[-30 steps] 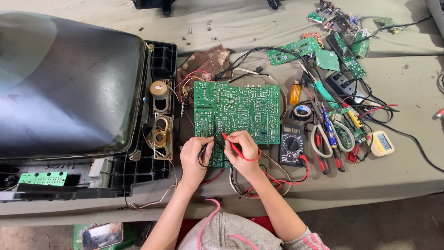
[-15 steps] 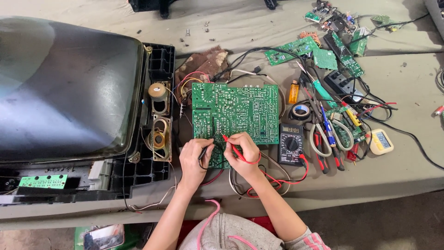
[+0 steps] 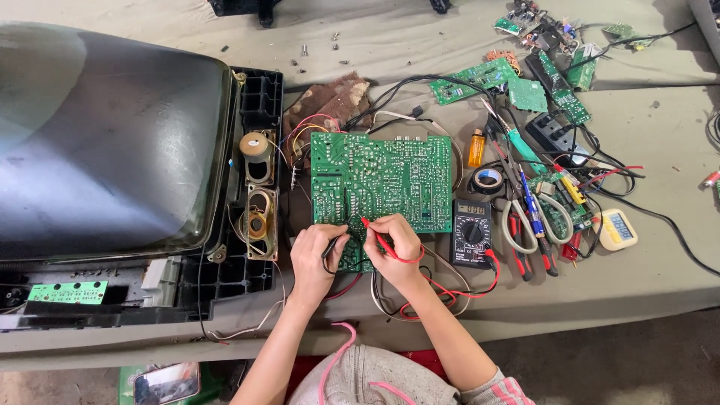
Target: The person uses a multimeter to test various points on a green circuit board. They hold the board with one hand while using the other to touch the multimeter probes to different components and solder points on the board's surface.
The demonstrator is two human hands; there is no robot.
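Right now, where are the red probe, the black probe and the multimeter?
red probe (image 3: 377,237), head view, on its red shaft in the right hand (image 3: 396,247).
black probe (image 3: 331,245), head view, on its black body in the left hand (image 3: 313,259).
multimeter (image 3: 472,233), head view, on its round dial.

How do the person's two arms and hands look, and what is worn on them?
Both forearms are bare, and the left hand and right hand wear no gloves or visible rings. A grey sleeve with pink stripes shows near the right elbow only.
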